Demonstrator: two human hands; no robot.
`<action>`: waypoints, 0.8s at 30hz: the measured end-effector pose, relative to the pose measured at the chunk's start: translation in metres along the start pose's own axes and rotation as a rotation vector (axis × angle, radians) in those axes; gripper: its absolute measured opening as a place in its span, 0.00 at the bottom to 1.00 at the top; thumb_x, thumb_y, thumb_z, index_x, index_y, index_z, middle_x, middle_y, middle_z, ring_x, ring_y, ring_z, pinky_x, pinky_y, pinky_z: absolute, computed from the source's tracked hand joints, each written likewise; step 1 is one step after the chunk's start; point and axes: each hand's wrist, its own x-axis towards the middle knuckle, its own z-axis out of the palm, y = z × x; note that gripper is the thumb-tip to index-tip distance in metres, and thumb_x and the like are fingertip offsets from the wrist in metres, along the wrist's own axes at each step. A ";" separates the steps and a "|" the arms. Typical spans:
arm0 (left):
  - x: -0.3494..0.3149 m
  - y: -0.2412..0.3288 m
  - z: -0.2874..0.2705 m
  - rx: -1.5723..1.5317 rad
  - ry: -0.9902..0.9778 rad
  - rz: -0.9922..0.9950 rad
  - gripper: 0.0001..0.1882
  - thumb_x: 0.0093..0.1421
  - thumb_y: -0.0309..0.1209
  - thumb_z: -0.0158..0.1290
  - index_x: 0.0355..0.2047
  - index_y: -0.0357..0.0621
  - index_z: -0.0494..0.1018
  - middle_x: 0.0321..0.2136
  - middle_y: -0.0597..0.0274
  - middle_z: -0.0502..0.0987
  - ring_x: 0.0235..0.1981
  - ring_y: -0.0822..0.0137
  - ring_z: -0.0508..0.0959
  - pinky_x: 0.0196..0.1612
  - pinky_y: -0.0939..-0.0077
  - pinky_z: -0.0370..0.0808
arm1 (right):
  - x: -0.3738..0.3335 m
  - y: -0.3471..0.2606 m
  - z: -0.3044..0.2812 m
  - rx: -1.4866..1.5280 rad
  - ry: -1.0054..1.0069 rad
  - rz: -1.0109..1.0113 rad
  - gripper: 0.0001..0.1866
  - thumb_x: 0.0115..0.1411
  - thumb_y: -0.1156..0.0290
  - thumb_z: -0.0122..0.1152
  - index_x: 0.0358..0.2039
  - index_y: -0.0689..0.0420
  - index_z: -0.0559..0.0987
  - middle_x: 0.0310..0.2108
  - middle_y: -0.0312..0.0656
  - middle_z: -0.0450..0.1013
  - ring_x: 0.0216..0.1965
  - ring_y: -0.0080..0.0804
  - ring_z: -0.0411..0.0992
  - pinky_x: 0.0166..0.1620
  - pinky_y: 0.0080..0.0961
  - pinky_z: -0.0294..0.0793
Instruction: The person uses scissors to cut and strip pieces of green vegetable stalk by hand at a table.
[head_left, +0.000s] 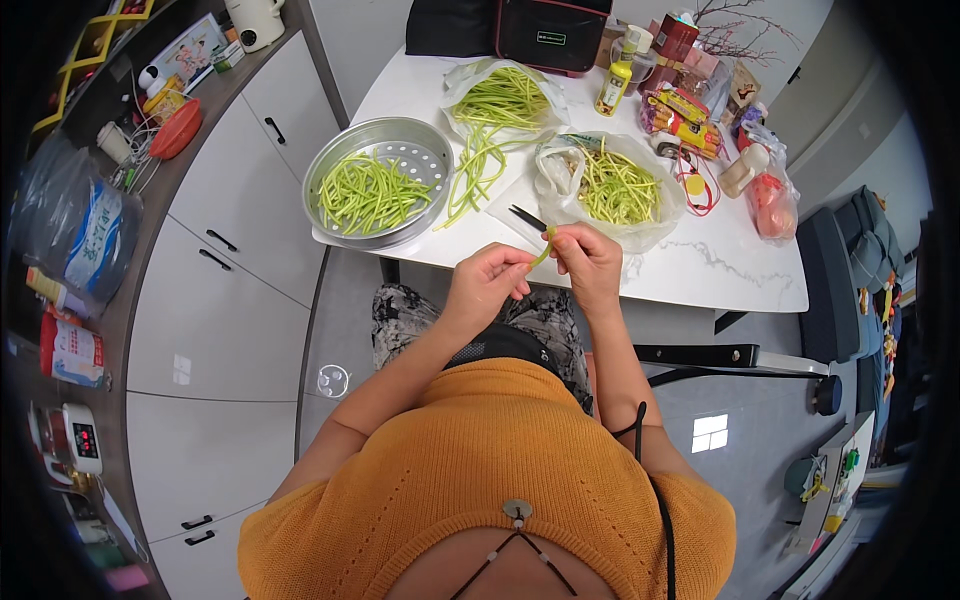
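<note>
A short green vegetable stalk (541, 257) is pinched between both hands near the table's front edge. My left hand (487, 283) grips its lower end, fingers curled. My right hand (587, 258) closes on the upper end. A dark pointed blade (528, 217) shows just beyond the right fingers; I cannot tell whether it lies on the table or touches the hand. To the left stands a round metal pan with a perforated base (428, 222), holding cut stalk pieces (370, 192). Long stalks (500, 98) spill from a plastic bag behind. Another white bag (655, 232) holds yellowish-green scraps (617, 185).
The white table (745, 265) carries a yellow bottle (614, 88), snack packs (685, 118), a jar (744, 171) and a bag with something pink (772, 205) on the right. A black bag (553, 35) stands at the back. White cabinets (220, 310) line the left side.
</note>
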 end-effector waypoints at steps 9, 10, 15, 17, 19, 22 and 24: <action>0.003 0.006 0.000 0.014 0.014 -0.063 0.11 0.58 0.24 0.50 0.40 0.32 0.70 0.25 0.63 0.73 0.22 0.77 0.73 0.25 0.86 0.72 | 0.002 -0.006 0.006 -0.334 0.053 -0.128 0.06 0.54 0.76 0.58 0.33 0.61 0.79 0.22 0.37 0.72 0.17 0.20 0.67 0.21 0.15 0.65; 0.003 0.005 0.000 0.000 0.010 -0.104 0.11 0.57 0.24 0.50 0.40 0.32 0.71 0.25 0.64 0.73 0.22 0.77 0.73 0.25 0.86 0.71 | 0.002 -0.005 0.006 -0.402 0.041 -0.191 0.06 0.54 0.76 0.58 0.33 0.60 0.79 0.22 0.38 0.72 0.17 0.23 0.68 0.21 0.17 0.66; 0.004 0.000 -0.003 -0.051 0.035 -0.204 0.10 0.58 0.24 0.49 0.40 0.33 0.72 0.23 0.66 0.73 0.22 0.78 0.72 0.26 0.87 0.70 | 0.002 -0.004 0.008 -0.695 0.040 -0.418 0.05 0.52 0.74 0.59 0.31 0.58 0.78 0.23 0.41 0.72 0.20 0.36 0.71 0.23 0.24 0.68; 0.004 -0.004 -0.007 -0.125 0.072 -0.235 0.10 0.58 0.25 0.49 0.39 0.34 0.73 0.23 0.66 0.73 0.21 0.77 0.71 0.25 0.87 0.70 | 0.002 -0.002 0.007 -0.784 0.025 -0.410 0.04 0.52 0.73 0.59 0.30 0.57 0.77 0.23 0.41 0.72 0.21 0.38 0.71 0.24 0.26 0.69; 0.005 -0.007 -0.011 -0.196 0.102 -0.245 0.10 0.58 0.26 0.49 0.39 0.34 0.73 0.23 0.66 0.73 0.21 0.77 0.71 0.26 0.87 0.69 | 0.002 0.000 0.008 -0.836 -0.004 -0.401 0.04 0.52 0.71 0.59 0.28 0.56 0.76 0.24 0.41 0.72 0.22 0.39 0.71 0.24 0.28 0.69; 0.007 -0.007 -0.015 -0.290 0.168 -0.230 0.10 0.59 0.27 0.49 0.39 0.35 0.73 0.24 0.66 0.73 0.22 0.77 0.72 0.27 0.86 0.69 | -0.002 0.003 0.010 -0.862 -0.074 -0.361 0.04 0.53 0.69 0.59 0.28 0.55 0.76 0.23 0.42 0.72 0.22 0.41 0.71 0.25 0.30 0.69; 0.010 -0.001 -0.019 -0.343 0.258 -0.214 0.10 0.59 0.27 0.50 0.39 0.35 0.72 0.26 0.66 0.73 0.24 0.77 0.72 0.28 0.86 0.69 | -0.003 0.003 0.009 -0.883 -0.130 -0.305 0.05 0.53 0.67 0.58 0.27 0.55 0.76 0.23 0.43 0.72 0.22 0.42 0.71 0.26 0.31 0.69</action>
